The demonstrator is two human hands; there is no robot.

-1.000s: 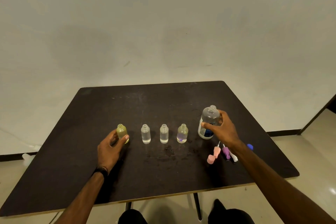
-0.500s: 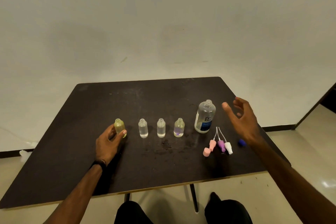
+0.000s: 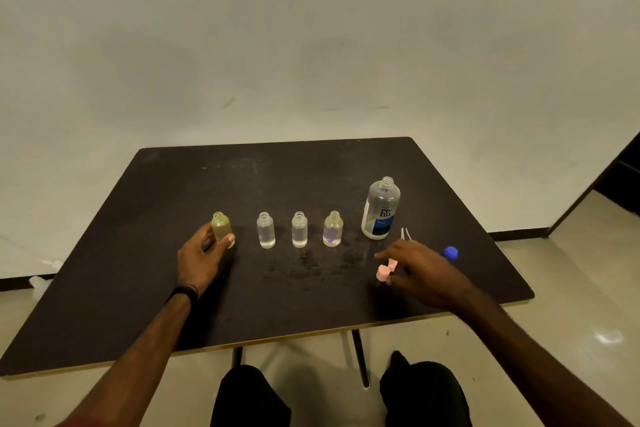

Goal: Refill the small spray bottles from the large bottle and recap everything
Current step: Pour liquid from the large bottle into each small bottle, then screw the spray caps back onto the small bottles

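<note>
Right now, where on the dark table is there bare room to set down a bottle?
Free: the far half of the dark table behind the four small uncapped bottles, and the near strip between both forearms. Crowded: the right side, around the large clear labelled bottle, pink spray caps, blue cap and right hand.

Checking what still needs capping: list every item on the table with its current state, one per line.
Yellow bottle: uncapped, upright, in left hand's grip.
Two clear bottles: uncapped, upright, nearly full.
Purple-tinted bottle: uncapped, upright.
Large bottle: uncapped, upright, untouched.
Pink spray caps: off, lying under the right hand.
Blue cap: off, on table.
</note>
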